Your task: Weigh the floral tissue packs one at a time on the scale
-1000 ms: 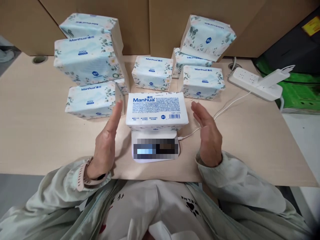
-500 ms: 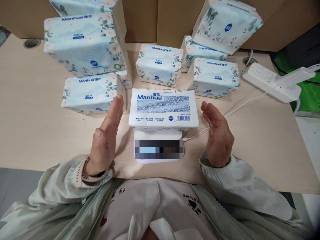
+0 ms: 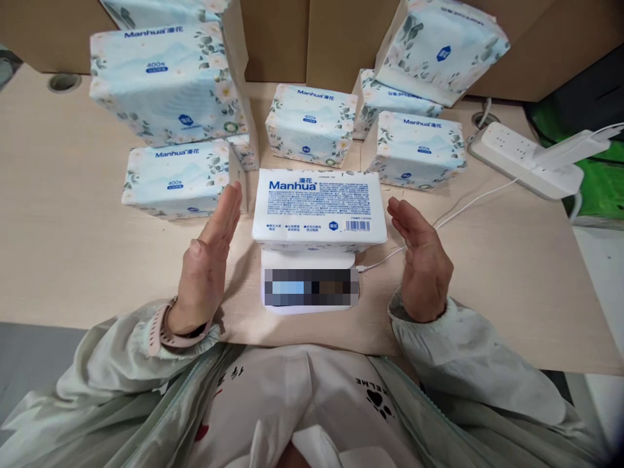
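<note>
A pack of tissues (image 3: 319,211) rests on a white scale-like device (image 3: 307,260) with a cable plugged into its side. The device's front panel is blurred out. Its printed white side, with blue text and a barcode, faces up. To the left of the pack my left hand (image 3: 207,260) is held upright, fingers straight and palm inward, not touching it. My right hand (image 3: 423,263) stands on the other side, also apart from the pack, its fingers extended and slightly bent. Neither hand holds anything.
Stacked tissue packs (image 3: 166,84) stand at the back left, with another pack (image 3: 178,179) in front. One pack (image 3: 312,123) is at the back middle; more packs (image 3: 419,146) are piled at the right. A power strip (image 3: 526,159) lies far right, near the white cable (image 3: 468,211).
My right hand has shifted very slightly inward toward the pack. The view has moved a little; the pack stays on the device.
</note>
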Demonstrator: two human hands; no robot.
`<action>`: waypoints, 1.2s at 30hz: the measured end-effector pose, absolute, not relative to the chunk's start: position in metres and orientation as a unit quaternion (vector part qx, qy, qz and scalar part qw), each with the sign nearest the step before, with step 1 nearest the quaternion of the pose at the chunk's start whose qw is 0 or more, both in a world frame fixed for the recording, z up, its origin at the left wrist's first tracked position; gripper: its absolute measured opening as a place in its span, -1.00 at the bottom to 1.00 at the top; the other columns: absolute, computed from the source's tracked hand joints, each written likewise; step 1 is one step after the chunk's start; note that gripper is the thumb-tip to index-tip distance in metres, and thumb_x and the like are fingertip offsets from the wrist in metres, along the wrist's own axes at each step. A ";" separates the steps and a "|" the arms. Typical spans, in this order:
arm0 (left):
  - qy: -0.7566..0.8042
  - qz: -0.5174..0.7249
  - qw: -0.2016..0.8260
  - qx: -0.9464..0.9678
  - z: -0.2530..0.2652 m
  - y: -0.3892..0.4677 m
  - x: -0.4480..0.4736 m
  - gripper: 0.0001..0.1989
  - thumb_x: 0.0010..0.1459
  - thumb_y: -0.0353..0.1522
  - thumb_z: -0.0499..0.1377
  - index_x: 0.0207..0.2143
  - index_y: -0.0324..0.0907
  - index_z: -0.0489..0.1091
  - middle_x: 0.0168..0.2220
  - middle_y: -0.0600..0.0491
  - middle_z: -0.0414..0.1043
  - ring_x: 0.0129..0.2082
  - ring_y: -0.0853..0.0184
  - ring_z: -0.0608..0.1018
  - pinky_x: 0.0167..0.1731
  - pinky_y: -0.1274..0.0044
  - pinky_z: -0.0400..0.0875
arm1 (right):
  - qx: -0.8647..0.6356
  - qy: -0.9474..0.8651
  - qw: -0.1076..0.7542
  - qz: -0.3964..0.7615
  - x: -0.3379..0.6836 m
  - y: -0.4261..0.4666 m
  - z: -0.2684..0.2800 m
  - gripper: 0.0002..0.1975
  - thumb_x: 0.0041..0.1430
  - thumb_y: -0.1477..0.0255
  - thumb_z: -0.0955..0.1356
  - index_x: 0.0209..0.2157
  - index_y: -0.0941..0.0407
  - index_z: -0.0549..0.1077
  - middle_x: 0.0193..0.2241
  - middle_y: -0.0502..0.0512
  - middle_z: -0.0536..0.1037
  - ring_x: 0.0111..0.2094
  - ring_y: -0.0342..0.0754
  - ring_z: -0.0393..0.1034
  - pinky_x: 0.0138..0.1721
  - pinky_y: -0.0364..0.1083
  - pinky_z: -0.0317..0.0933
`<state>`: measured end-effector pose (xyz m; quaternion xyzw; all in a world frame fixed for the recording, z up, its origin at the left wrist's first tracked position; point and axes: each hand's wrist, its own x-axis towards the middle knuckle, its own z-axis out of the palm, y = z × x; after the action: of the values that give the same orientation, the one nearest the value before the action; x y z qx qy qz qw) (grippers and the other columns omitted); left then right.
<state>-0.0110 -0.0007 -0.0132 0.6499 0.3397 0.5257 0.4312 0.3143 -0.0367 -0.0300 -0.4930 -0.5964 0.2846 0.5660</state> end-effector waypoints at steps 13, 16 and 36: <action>0.350 0.526 0.449 0.631 -0.009 -0.003 -0.009 -0.34 0.54 0.11 -0.08 0.51 0.17 0.36 0.56 0.28 0.24 0.66 0.12 0.16 0.69 0.30 0.03 | -0.486 -0.600 0.569 0.284 0.315 -0.037 -0.031 -0.47 0.56 0.11 0.25 0.43 -0.09 0.43 0.44 0.04 0.52 0.51 0.25 0.35 0.57 0.42 0.21; 0.356 0.534 0.458 0.616 -0.008 -0.004 -0.008 -0.36 0.52 0.14 -0.01 0.47 0.18 0.42 0.54 0.23 0.31 0.63 0.05 0.23 0.69 0.21 0.07 | -0.488 -0.596 0.569 0.288 0.315 -0.037 -0.031 -0.47 0.56 0.10 0.25 0.43 -0.10 0.42 0.44 0.05 0.52 0.52 0.27 0.33 0.57 0.44 0.19; 0.434 0.458 0.454 0.629 0.021 -0.016 0.006 -0.52 0.60 -0.02 0.06 0.31 0.05 0.60 0.38 0.09 0.55 0.52 -0.01 0.44 0.60 0.01 0.28 | -0.431 -0.754 0.405 0.285 0.301 -0.038 0.001 -0.32 0.58 0.11 0.23 0.62 -0.18 0.07 0.57 0.07 0.30 0.53 0.25 0.27 0.54 0.37 0.22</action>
<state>0.0056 -0.0161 0.0209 0.6291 0.4342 0.4578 0.4541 0.3012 -0.0379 0.0010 -0.4313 -0.7542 0.2848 0.4050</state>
